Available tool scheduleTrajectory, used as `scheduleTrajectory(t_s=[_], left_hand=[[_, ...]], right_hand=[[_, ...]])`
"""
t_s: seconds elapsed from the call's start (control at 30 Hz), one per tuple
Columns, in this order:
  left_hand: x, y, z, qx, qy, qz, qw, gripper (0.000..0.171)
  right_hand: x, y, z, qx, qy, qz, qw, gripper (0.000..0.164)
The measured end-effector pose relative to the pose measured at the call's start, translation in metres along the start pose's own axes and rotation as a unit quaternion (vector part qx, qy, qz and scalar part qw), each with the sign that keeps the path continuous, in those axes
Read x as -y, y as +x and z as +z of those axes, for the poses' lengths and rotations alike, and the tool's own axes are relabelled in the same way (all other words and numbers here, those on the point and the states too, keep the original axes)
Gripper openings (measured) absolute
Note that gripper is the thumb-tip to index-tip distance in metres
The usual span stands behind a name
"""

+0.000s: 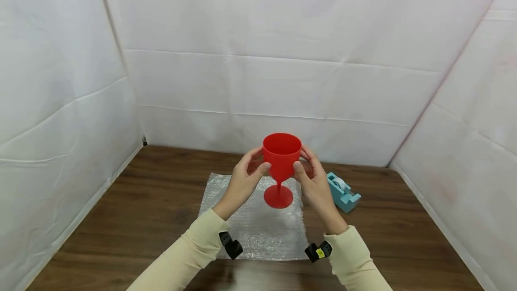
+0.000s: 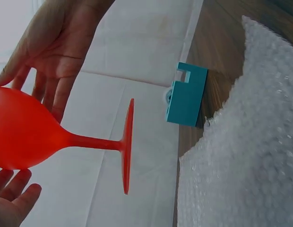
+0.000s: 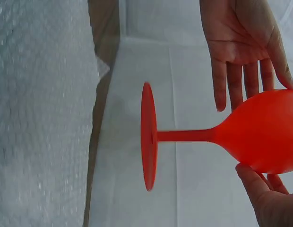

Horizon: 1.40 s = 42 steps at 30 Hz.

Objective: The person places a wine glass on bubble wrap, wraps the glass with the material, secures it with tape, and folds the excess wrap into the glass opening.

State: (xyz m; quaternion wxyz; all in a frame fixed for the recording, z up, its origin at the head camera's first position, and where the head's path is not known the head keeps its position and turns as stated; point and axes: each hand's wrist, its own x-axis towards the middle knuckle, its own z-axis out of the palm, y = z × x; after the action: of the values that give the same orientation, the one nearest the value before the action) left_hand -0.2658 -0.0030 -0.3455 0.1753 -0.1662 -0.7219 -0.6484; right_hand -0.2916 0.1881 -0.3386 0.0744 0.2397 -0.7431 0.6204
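A red goblet (image 1: 282, 158) is held upright above the bubble wrap, its stem and round foot hanging free below the bowl. My left hand (image 1: 241, 183) grips the left side of the bowl, thumb in front and fingers partly hidden behind. On the right side my right hand (image 1: 317, 185) holds the bowl in the same manner. The left wrist view shows the goblet (image 2: 23, 130) side-on, with fingertips of the left hand (image 2: 13, 201) at the bowl. In the right wrist view the right hand (image 3: 271, 198) has its thumb against the bowl.
A sheet of bubble wrap (image 1: 262, 232) lies flat on the brown wooden table (image 1: 161, 201) under the hands. To its right stands a teal tape dispenser (image 1: 343, 193) with a roll in it. White cloth walls (image 1: 282, 84) enclose the table at the back and both sides.
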Motion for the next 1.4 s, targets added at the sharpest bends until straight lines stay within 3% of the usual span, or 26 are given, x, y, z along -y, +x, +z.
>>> scheduleTrajectory(t_s=[0.13,0.3,0.6,0.97,1.4], left_hand=[[-0.003,-0.014,-0.017,-0.016,0.013,-0.022,0.9995,0.051],[-0.005,-0.028,-0.037,-0.034,0.064,-0.055,0.9959,0.049],[-0.004,-0.037,-0.071,-0.058,0.138,-0.132,0.9799,0.048],[0.018,-0.042,-0.103,-0.072,0.153,-0.192,0.9668,0.047],[0.054,-0.043,-0.122,-0.069,0.148,-0.246,0.9554,0.047]], right_hand=[[0.001,-0.003,0.017,0.035,0.019,0.021,0.999,0.057],[-0.002,-0.006,0.040,0.071,0.049,0.044,0.995,0.058],[-0.008,-0.002,0.079,0.113,0.111,0.118,0.980,0.064],[-0.030,0.009,0.121,0.158,0.163,0.205,0.952,0.069],[-0.062,0.015,0.149,0.182,0.176,0.244,0.936,0.066]])
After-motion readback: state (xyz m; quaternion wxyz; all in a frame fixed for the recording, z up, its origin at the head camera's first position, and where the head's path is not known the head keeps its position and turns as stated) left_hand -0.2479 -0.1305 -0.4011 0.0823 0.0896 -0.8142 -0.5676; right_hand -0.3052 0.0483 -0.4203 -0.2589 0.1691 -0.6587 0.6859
